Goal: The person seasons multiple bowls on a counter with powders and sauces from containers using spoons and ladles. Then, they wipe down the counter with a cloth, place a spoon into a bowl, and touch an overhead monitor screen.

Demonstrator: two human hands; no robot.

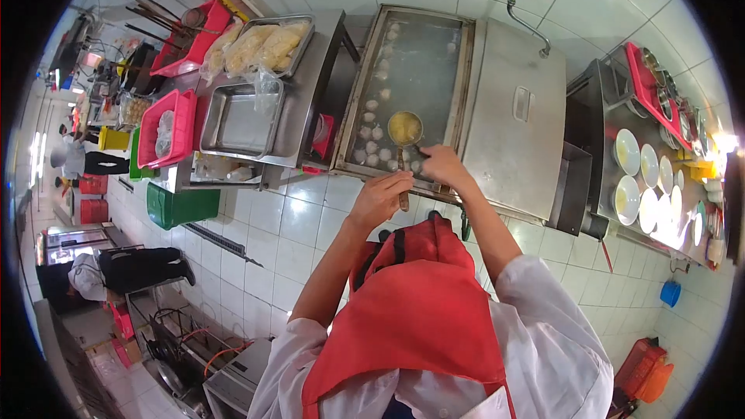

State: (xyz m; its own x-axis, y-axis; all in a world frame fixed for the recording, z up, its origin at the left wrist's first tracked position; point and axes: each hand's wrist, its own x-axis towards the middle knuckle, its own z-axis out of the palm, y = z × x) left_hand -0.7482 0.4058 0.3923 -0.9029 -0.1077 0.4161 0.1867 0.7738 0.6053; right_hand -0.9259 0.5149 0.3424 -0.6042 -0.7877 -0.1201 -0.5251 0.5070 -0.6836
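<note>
A noodle strainer (400, 157) with a wooden handle rests over the front of a rectangular vat of liquid (468, 70), yellowish noodles (405, 129) in its bowl. My left hand (383, 195) is closed around its handle at the vat's front edge. To the right of the strainer, my right hand (443, 166) reaches over the vat's front rim with its fingers bent together. Something dark shows by those fingers, too small to name. Pale round balls (371, 132) float in the liquid, mostly along the left side and front.
Left of the vat, a steel counter carries an empty metal tray (240, 120), bagged noodles (279, 43) and a pink basket (167, 128). A steel lid (512, 124) adjoins the vat. Bowls (627, 151) stand at right. Other people (116, 270) are far left.
</note>
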